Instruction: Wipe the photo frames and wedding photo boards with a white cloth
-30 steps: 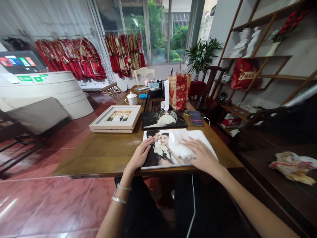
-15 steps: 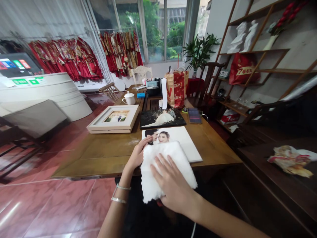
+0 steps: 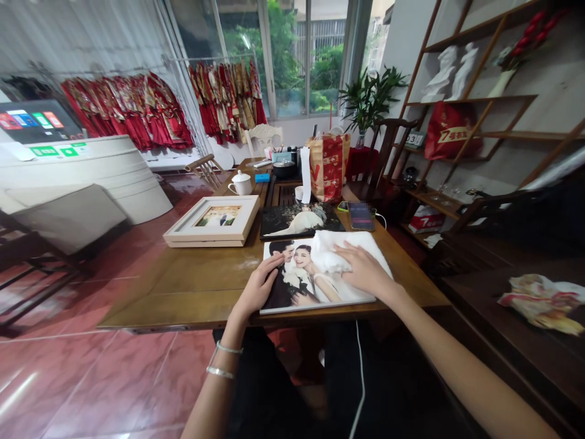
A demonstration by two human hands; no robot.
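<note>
Cloth (image 3: pixel 325 251) has shifted rightward, beneath the right fingers (image 3: pixel 351 254).

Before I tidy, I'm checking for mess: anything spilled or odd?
Crumpled wrapping lies on the dark surface at right, like litter. A pale patch marks the table near the left hand, possibly dust or glare.

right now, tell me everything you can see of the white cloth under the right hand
The white cloth looks soft and fluffy, like plush, and plain, with no marking visible. It lies over the right part of the light photo panel, rumpled at its left end, and reaches past the panel's right edge. The right hand rests on top of it, palm down; its underside is hidden.
</note>
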